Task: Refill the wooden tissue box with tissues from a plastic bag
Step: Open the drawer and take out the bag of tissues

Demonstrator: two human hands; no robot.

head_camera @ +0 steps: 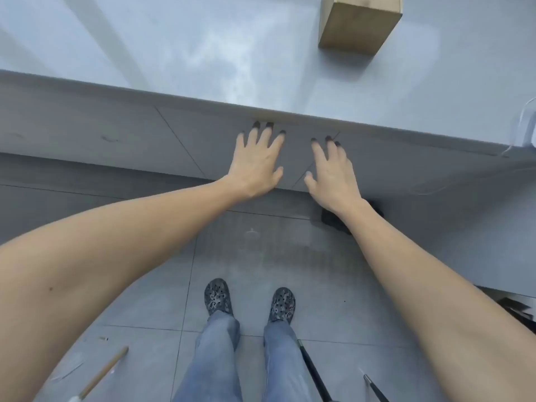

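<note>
The wooden tissue box (359, 23) stands on the pale grey countertop (203, 47) at the top right, partly cut off by the frame's upper edge. My left hand (255, 163) and my right hand (333, 172) are stretched out side by side below the counter's front edge, fingers spread, palms toward the grey cabinet front (116, 134). Both hands hold nothing. They are well below and to the left of the box. No plastic bag or tissues can be made out for sure.
I stand on a grey tiled floor (145, 300), with my patterned shoes (217, 295) and jeans below. A wooden stick (104, 372) lies at the lower left, dark rods (316, 372) at the lower right. Something white with a thin cord (525, 126) sits at the counter's right edge.
</note>
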